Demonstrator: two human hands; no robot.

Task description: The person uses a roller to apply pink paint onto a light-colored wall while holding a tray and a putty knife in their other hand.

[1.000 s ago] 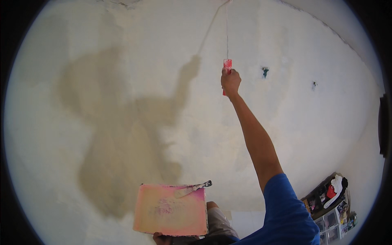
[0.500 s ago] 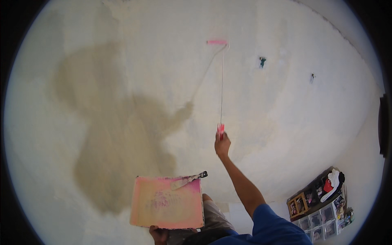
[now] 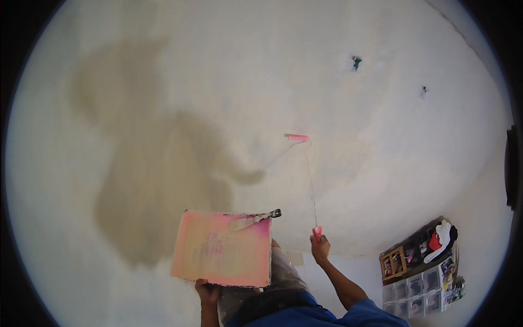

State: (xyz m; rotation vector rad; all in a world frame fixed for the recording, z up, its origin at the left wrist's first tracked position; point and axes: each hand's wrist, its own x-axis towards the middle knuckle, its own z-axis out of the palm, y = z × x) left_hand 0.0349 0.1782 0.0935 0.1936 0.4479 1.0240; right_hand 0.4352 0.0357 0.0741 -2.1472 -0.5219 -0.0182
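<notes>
My right hand (image 3: 320, 248) is wrapped round the red handle of a long-framed paint roller (image 3: 298, 138). Its pink sleeve lies at about the middle of the pale wall (image 3: 327, 185), at or against the surface; contact is hard to tell. My left hand (image 3: 208, 292) grips the near edge of a rectangular paint tray (image 3: 188, 245), thumb on the rim and the other fingers hidden beneath. Pink and yellowish paint stains cover the tray. Across its far right corner rests a paint-smeared scraper (image 3: 251, 221), its dark handle jutting past the edge.
Two small wall boxes with wires, one greenish (image 3: 356, 62) and one smaller (image 3: 424, 90), sit at upper right. At lower right stand clear plastic drawers (image 3: 415, 294), a wooden rack (image 3: 394, 263) and a pile of clothes (image 3: 440, 242). My shadow falls on the wall at left.
My right hand has drawn the roller down the wall, from near the top of view to the middle, and moved slightly right. The tray has shifted slightly up in view, still in my left hand.
</notes>
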